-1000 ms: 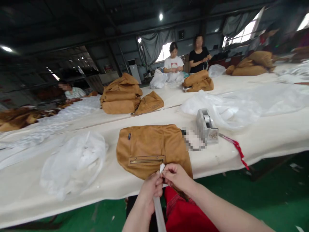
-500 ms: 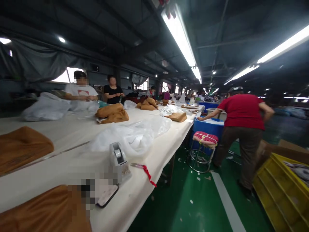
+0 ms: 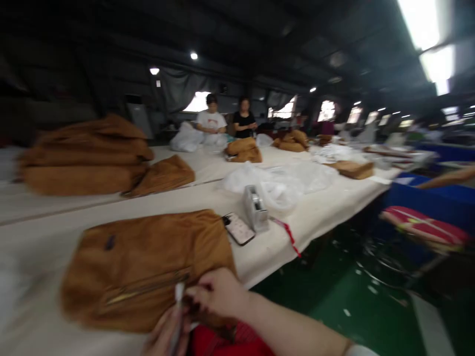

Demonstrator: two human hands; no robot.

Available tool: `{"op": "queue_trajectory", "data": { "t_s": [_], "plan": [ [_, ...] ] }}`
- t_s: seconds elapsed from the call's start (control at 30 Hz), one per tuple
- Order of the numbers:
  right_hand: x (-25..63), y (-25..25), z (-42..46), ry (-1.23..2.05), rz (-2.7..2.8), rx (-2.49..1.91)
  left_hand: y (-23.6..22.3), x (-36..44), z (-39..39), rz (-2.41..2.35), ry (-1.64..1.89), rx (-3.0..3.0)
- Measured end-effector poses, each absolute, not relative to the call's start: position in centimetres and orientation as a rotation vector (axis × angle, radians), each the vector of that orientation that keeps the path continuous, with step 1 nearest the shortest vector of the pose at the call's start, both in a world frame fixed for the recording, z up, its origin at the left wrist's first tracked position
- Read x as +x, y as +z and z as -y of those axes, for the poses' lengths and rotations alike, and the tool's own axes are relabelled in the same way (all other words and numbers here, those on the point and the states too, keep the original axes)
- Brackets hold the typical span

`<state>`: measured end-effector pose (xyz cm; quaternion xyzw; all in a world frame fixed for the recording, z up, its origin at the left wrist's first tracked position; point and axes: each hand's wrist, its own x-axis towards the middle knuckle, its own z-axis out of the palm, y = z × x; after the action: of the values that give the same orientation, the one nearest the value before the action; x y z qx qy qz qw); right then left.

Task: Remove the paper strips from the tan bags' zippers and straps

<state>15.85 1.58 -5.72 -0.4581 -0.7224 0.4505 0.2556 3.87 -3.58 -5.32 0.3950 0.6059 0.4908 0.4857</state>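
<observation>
A folded brown garment with a slanted zip and a small dark patch lies on the near table. At its front edge, my left hand is closed around a slender object with a whitish tip, blurred by motion. Just right of it, my right hand is closed in a pinch at the garment's lower right corner. What sits between those fingertips is too blurred to make out. Dark brown cloth hangs below the right hand, over red fabric at the bottom.
Past the garment are a phone, a tape dispenser, a red-ribboned tool and clear plastic bags. More brown garments are piled at left. Two people stand across the table. A stool stands right.
The view has swung left and down. Both my hands have come into view at the near garment, and the brown pile at left now shows. The red-shirted person is mostly out of frame.
</observation>
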Motion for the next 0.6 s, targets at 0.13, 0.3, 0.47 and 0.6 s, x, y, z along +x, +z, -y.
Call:
{"op": "queue_trajectory", "data": {
  "t_s": [0.13, 0.3, 0.47, 0.6],
  "plan": [
    [17.6, -3.8, -3.3, 1.084, 1.995, -1.195, -5.8, 2.3, 6.5, -1.362, 1.197, 0.798],
    [21.1, -4.2, -2.2, 0.849, 2.011, -1.203, -4.4, -0.7, 7.5, -1.754, 1.118, 1.096],
    [23.8, -5.1, -2.2, 0.725, 1.931, -1.253, -1.4, -6.1, 6.1, -2.088, 1.692, 0.572],
    [24.2, -6.2, -2.9, 0.714, 1.847, -1.26, -0.2, -5.8, 3.7, -1.518, 1.522, 0.322]
  ]
}}
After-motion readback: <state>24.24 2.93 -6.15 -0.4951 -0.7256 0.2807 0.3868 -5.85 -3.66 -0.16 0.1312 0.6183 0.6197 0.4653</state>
